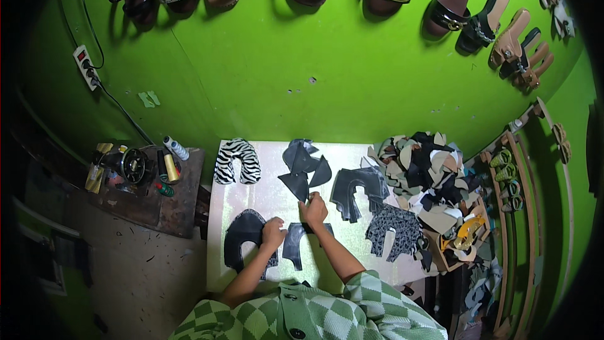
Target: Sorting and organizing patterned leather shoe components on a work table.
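My left hand (273,233) and right hand (314,209) press a dark cut piece (296,242) flat on the desk (264,198), zebra-striped pieces (237,162) lying beyond.

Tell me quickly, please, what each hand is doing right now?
Left hand: resting on the dark U-shaped cut piece; whether it grips cannot be told.
Right hand: touching the black cut pieces above; grip cannot be told.
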`<act>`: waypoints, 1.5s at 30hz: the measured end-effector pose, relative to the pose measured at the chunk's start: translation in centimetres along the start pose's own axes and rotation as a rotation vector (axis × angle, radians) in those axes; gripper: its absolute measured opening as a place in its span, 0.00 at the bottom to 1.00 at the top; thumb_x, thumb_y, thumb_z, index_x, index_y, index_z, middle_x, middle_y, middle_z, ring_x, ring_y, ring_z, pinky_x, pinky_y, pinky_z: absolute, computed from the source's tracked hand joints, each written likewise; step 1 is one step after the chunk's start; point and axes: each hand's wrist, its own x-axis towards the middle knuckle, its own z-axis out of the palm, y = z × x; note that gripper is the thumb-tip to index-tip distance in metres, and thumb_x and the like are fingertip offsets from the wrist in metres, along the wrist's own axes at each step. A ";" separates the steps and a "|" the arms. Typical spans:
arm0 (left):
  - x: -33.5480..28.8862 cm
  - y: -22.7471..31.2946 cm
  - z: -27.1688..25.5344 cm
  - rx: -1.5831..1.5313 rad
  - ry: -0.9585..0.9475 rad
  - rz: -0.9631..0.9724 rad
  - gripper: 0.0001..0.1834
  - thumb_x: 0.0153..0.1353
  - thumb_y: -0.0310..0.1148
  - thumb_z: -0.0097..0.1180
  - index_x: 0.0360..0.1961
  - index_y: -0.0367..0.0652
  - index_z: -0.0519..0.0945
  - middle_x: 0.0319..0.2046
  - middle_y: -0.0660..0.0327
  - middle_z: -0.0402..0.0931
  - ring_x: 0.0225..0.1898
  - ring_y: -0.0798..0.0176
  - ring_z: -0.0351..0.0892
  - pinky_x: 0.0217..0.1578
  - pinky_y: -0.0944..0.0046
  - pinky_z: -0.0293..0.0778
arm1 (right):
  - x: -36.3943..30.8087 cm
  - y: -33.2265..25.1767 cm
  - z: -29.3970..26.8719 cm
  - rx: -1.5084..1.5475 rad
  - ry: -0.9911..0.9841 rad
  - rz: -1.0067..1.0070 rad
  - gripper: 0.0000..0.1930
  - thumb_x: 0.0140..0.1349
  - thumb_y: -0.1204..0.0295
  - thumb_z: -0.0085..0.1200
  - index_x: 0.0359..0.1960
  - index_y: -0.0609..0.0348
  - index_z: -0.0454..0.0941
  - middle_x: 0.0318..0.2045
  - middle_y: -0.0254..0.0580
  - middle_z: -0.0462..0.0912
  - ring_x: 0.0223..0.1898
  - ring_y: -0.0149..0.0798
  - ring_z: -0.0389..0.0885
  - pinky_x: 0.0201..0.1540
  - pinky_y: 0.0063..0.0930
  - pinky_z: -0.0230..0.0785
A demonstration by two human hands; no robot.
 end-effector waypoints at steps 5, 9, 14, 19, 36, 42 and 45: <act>-0.1 -0.1 -0.3 -0.031 0.083 0.006 0.09 0.42 0.24 0.62 0.27 0.39 0.76 0.21 0.56 0.77 0.26 0.55 0.78 0.29 0.61 0.73 | 0.7 -0.4 1.0 -0.082 -0.030 0.163 0.13 0.43 0.65 0.62 0.28 0.57 0.76 0.23 0.42 0.79 0.28 0.45 0.79 0.34 0.38 0.68; 0.4 0.6 -0.7 -0.065 0.140 0.045 0.08 0.42 0.24 0.62 0.26 0.40 0.76 0.19 0.56 0.76 0.24 0.56 0.78 0.28 0.61 0.72 | 1.2 0.6 1.3 0.037 -0.079 0.239 0.11 0.43 0.65 0.62 0.26 0.56 0.78 0.23 0.42 0.80 0.28 0.44 0.80 0.34 0.36 0.70; 2.2 0.9 -1.9 -0.083 0.151 0.103 0.09 0.44 0.24 0.62 0.27 0.39 0.75 0.21 0.55 0.75 0.26 0.56 0.77 0.29 0.62 0.72 | 0.9 3.4 -0.8 0.299 0.042 0.023 0.08 0.49 0.71 0.56 0.31 0.60 0.79 0.22 0.48 0.79 0.26 0.44 0.79 0.31 0.33 0.69; 3.3 1.6 -1.2 -0.279 0.116 0.148 0.23 0.47 0.25 0.62 0.45 0.38 0.68 0.38 0.51 0.72 0.33 0.58 0.76 0.33 0.63 0.72 | 0.4 7.5 -4.0 0.501 -0.169 -0.125 0.11 0.57 0.71 0.53 0.35 0.68 0.76 0.24 0.37 0.79 0.27 0.27 0.78 0.32 0.19 0.69; 3.9 -0.2 3.9 -0.118 -0.095 0.016 0.09 0.47 0.32 0.63 0.27 0.39 0.80 0.20 0.60 0.79 0.20 0.67 0.77 0.24 0.69 0.71 | -2.6 10.4 -6.2 0.387 -0.234 0.171 0.09 0.44 0.70 0.65 0.22 0.63 0.81 0.18 0.35 0.80 0.20 0.24 0.75 0.26 0.20 0.67; 3.7 -1.6 4.2 -0.058 0.027 -0.004 0.11 0.42 0.35 0.66 0.26 0.41 0.80 0.21 0.59 0.79 0.24 0.62 0.79 0.27 0.65 0.73 | -3.2 9.8 -5.6 0.328 -0.232 0.196 0.09 0.43 0.69 0.66 0.20 0.62 0.81 0.18 0.36 0.80 0.19 0.25 0.75 0.25 0.20 0.67; 3.6 -1.7 4.4 -0.012 0.042 -0.011 0.11 0.42 0.35 0.66 0.24 0.41 0.79 0.21 0.58 0.79 0.24 0.61 0.79 0.28 0.64 0.73 | -3.2 10.0 -5.2 0.307 -0.198 0.189 0.10 0.43 0.69 0.66 0.20 0.62 0.81 0.18 0.36 0.80 0.19 0.25 0.74 0.25 0.20 0.67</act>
